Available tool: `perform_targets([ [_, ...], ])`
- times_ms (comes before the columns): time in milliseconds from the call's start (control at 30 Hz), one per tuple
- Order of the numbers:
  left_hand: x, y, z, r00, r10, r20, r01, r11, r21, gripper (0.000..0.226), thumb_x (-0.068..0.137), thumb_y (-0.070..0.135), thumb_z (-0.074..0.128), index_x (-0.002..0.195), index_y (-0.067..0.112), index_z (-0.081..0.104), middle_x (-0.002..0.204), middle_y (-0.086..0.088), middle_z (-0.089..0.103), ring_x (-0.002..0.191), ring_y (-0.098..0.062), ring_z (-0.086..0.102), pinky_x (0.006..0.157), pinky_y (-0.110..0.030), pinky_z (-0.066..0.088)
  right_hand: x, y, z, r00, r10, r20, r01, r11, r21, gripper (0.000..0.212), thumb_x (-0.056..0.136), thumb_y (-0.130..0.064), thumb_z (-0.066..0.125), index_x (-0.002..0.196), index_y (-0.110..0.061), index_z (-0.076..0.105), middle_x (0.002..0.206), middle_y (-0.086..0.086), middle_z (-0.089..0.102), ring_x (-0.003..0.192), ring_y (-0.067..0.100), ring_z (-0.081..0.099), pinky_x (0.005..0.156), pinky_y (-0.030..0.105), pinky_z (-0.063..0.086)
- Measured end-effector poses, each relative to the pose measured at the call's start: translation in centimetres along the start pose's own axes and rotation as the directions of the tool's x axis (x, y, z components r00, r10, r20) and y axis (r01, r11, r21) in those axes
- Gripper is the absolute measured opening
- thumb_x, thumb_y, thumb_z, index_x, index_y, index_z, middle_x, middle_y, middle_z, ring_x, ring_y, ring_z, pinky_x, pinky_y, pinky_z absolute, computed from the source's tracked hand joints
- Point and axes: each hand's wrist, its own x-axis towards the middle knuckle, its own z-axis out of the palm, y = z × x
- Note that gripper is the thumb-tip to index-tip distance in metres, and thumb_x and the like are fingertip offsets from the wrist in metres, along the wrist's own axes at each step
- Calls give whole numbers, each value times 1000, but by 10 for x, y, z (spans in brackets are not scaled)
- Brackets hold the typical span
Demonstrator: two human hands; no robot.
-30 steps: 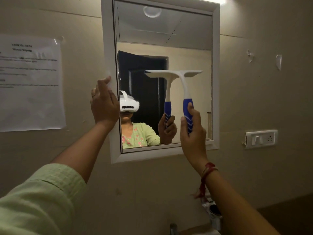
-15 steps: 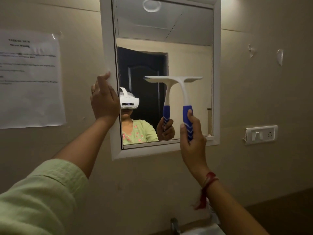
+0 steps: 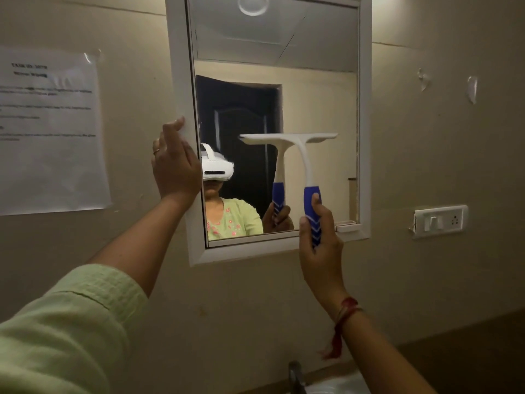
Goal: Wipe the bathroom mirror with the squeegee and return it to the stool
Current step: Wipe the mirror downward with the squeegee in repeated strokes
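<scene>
The wiping is in the middle. The right hand (image 3: 321, 245) has its fingers closed around the squeegee (image 3: 305, 160) handle, blade on the mirror (image 3: 318, 95) at mid height. The left hand (image 3: 174, 163) lies open on the frame. The stool is not visible; the return is left.

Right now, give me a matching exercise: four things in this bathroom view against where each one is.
Things:
1. squeegee
2. left hand
3. paper sheet
4. switch plate

Places:
A. wall right of the mirror
B. on the mirror frame's left edge
C. wall left of the mirror
D. held by its blue handle in the right hand, blade against the glass

Pairs: 1-D, 2-B, 3-C, 4-A
</scene>
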Motion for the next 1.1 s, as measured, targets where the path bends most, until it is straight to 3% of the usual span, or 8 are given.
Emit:
perform_targets([
  [233, 1, 0, 0, 1000, -4, 0, 4, 1000, -12, 38, 94, 18, 25, 120, 2, 46, 122, -10, 60, 104, -28, 56, 84, -18, 27, -59, 16, -11, 997, 41, 63, -40, 999, -21, 44, 90, -36, 41, 132, -37, 29, 94, 5, 57, 67, 5, 58, 55, 10, 47],
  [400, 1, 1, 0, 1000, 4, 2, -3, 1000, -12, 42, 92, 22, 21, 121, 3, 46, 120, -11, 60, 102, -29, 56, 84, -20, 28, -38, 7, -15, 998, 16, 67, -15, 1000, -23, 42, 91, -27, 43, 131, -36, 33, 90, -11, 56, 66, 8, 58, 53, 11, 47],
  [533, 0, 1, -1, 1000, -3, 5, 3, 1000, -15, 43, 92, 23, 21, 120, 3, 46, 119, -11, 60, 102, -27, 56, 84, -23, 33, -11, -2, -18, 999, -6, 40, 8, 999, -50, 48, 94, -20, 46, 127, -52, 31, 103, -35, 51, 76, 6, 60, 60, 10, 49],
  [800, 0, 3, -1, 1000, -25, 18, 25, 1000, -5, 38, 92, 17, 24, 121, 4, 46, 123, -7, 59, 105, -26, 55, 93, -30, 34, -66, 15, -20, 997, 54, 61, -48, 995, -92, 46, 92, -25, 43, 135, -36, 29, 98, -12, 51, 72, 7, 58, 57, 13, 50],
  [900, 0, 2, -1, 999, -32, 17, 32, 999, -11, 36, 93, 15, 25, 121, 4, 45, 123, -6, 59, 106, -27, 55, 94, -31, 34, -45, 5, -15, 997, 60, 38, -57, 996, -75, 45, 93, -25, 43, 134, -38, 29, 95, -15, 53, 70, 7, 59, 55, 14, 50],
  [1000, -2, 2, -1, 999, -32, 18, 32, 999, -10, 37, 92, 14, 25, 122, 5, 45, 124, -6, 58, 107, -26, 55, 95, -31, 34, -23, -5, -11, 999, 50, 5, -49, 997, -63, 46, 94, -24, 45, 131, -45, 29, 105, -22, 50, 77, 3, 60, 63, 14, 52],
  [1100, -6, 0, -1, 1000, -19, 24, 20, 1000, -24, 37, 92, 12, 26, 123, 5, 45, 127, -5, 57, 111, -25, 54, 99, -32, 33, -31, 0, -14, 998, 62, 10, -61, 996, -59, 44, 94, -24, 45, 133, -37, 31, 108, -5, 55, 74, 4, 59, 61, 13, 51],
])
